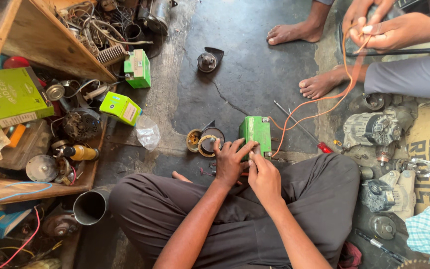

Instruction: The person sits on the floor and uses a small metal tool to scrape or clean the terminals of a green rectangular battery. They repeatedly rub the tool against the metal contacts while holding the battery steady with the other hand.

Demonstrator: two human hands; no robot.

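- Green box-shaped battery (255,130) stood on the dark concrete floor (245,65) just ahead of the seated person's crossed legs; both hands hid its near edge.
- Left hand (230,162) lay spread, fingers open, across the battery's near left corner; whether it gripped anything underneath could not be told.
- Right hand (263,175) was curled, fingertips pinched together against the battery's near side. What they pinched was too small and covered to make out.
- Orange wire (319,102) ran from the battery's right end across the floor up to another person's hands (384,27) at the top right, partly cut off by the frame.
- Round black-and-tan horn-like part (204,140) sat just beside the battery on its left, touching the left hand's fingers.
- Red-handled screwdriver (302,128) lay to the right of the battery, under the wire.
- Grey alternator (372,129) and other metal parts were crowded at the right, near the other person's bare foot (322,83).
- Small green cardboard boxes (120,107) and a wooden shelf (51,45) full of tangled wires stood well apart at the left.
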